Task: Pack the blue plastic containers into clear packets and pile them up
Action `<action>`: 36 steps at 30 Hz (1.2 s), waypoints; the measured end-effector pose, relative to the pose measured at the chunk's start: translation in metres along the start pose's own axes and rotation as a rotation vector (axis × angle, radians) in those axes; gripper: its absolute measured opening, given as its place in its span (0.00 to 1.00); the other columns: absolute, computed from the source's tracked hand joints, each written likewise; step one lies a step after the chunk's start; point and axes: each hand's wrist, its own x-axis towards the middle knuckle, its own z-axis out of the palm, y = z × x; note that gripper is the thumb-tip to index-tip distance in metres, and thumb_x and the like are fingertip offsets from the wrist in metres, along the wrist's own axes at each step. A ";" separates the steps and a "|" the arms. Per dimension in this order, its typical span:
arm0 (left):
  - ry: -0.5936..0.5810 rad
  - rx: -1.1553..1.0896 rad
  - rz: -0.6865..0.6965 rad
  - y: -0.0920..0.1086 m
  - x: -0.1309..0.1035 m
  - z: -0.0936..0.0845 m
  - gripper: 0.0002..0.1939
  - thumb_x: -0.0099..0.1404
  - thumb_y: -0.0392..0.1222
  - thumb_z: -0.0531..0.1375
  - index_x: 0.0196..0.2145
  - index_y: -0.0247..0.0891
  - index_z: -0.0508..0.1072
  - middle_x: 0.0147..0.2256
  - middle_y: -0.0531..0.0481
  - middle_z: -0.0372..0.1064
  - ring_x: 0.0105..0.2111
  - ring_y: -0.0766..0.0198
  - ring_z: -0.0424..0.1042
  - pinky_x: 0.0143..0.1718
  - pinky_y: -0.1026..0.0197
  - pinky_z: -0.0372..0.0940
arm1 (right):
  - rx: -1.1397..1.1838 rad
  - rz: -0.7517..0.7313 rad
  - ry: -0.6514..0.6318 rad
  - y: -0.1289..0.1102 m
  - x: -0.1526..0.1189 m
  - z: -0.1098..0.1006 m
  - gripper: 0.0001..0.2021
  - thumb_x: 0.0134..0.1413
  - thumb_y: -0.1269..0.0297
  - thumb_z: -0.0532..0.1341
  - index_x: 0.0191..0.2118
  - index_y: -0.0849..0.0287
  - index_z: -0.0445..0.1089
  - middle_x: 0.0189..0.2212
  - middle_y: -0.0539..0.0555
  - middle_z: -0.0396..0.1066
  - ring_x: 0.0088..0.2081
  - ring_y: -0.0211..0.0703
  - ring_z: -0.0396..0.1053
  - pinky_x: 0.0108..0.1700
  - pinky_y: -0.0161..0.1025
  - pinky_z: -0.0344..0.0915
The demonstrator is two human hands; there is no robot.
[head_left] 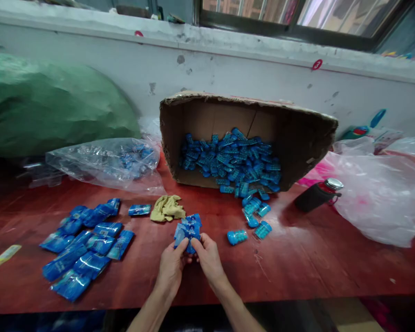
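The left hand [170, 269] and right hand [210, 260], equally near, have their fingers closed on glossy blue plastic packets [192, 222] projecting forward over the red worktop [283, 269], long axis roughly forward (overlaps blur it).

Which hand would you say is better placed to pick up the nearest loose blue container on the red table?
Probably the right hand: the container lies out to its right, with the left hand farther away. Both hands hold the blue packets, so the right should let go first.
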 end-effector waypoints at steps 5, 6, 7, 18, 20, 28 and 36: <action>0.006 0.055 0.061 0.004 -0.005 0.002 0.14 0.43 0.42 0.66 0.27 0.30 0.71 0.20 0.51 0.69 0.18 0.71 0.65 0.16 0.69 0.58 | 0.120 0.044 -0.034 -0.011 -0.001 -0.001 0.10 0.41 0.61 0.61 0.22 0.61 0.61 0.18 0.44 0.60 0.21 0.32 0.57 0.25 0.30 0.57; 0.020 0.052 0.081 0.004 -0.005 0.004 0.14 0.44 0.42 0.65 0.27 0.30 0.71 0.20 0.51 0.69 0.18 0.71 0.64 0.16 0.69 0.58 | 0.085 0.031 -0.005 -0.009 0.001 0.000 0.10 0.42 0.60 0.60 0.22 0.61 0.60 0.18 0.44 0.59 0.20 0.32 0.56 0.25 0.30 0.57; 0.032 0.043 0.095 0.005 -0.005 0.006 0.14 0.44 0.42 0.65 0.26 0.30 0.71 0.20 0.52 0.69 0.17 0.71 0.64 0.16 0.69 0.58 | 0.041 0.012 0.021 -0.007 0.002 0.001 0.11 0.44 0.59 0.58 0.22 0.60 0.60 0.18 0.44 0.59 0.21 0.32 0.56 0.24 0.30 0.56; -0.063 0.010 -0.117 0.018 -0.010 -0.001 0.10 0.48 0.40 0.64 0.24 0.31 0.68 0.17 0.52 0.67 0.14 0.72 0.64 0.13 0.71 0.56 | -0.325 -0.171 -0.089 -0.023 0.001 -0.030 0.10 0.51 0.62 0.55 0.23 0.60 0.65 0.22 0.47 0.62 0.27 0.36 0.61 0.31 0.32 0.58; -0.015 -0.029 -0.155 0.017 -0.010 -0.005 0.09 0.50 0.40 0.63 0.22 0.32 0.67 0.15 0.54 0.65 0.14 0.72 0.63 0.13 0.72 0.56 | -0.692 -0.334 -0.094 -0.031 -0.003 -0.054 0.09 0.50 0.67 0.56 0.39 0.56 0.68 0.36 0.53 0.66 0.38 0.42 0.64 0.40 0.37 0.59; 0.064 -0.166 -0.305 0.012 -0.017 0.000 0.08 0.57 0.38 0.57 0.23 0.34 0.64 0.14 0.55 0.62 0.13 0.72 0.63 0.12 0.73 0.56 | -1.709 -0.224 -0.104 -0.032 0.012 -0.101 0.15 0.47 0.66 0.60 0.44 0.54 0.65 0.38 0.56 0.65 0.35 0.48 0.68 0.29 0.35 0.60; 0.124 -0.175 -0.318 0.009 -0.018 0.001 0.09 0.58 0.39 0.56 0.22 0.34 0.64 0.13 0.55 0.62 0.14 0.71 0.65 0.13 0.72 0.58 | -1.491 -0.234 0.126 -0.050 0.030 -0.097 0.13 0.52 0.72 0.50 0.43 0.63 0.62 0.36 0.59 0.66 0.32 0.45 0.69 0.27 0.36 0.62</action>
